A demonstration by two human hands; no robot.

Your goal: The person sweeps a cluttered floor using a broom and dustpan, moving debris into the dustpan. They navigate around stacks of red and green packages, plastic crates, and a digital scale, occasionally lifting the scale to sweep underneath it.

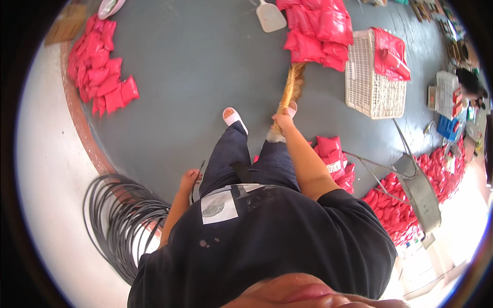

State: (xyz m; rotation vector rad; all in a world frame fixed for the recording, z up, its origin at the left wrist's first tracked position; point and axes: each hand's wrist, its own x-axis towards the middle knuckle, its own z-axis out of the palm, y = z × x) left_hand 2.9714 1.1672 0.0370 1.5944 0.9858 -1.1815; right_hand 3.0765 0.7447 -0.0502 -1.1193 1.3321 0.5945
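A straw broom (290,90) is gripped in my right hand (282,121), its fingers wrapped round the stalk in front of my right leg. The bristles point away from me, reaching to the near edge of a heap of pink plastic parcels (318,31). Whitish plastic (276,135) shows just below the fist at the broom's near end. My left hand (189,179) hangs beside my left thigh, fingers loosely bent and apart, with no held object visible. A thin dark strip (193,194) runs close by it.
White dustpan (271,17) lies beside the far heap. To its right stands a white crate (362,77) with pink bags on top. More pink parcels lie at left (100,72) and right (393,205), by a metal-framed cart (418,190). Coiled black hose (115,220) sits by the left wall.
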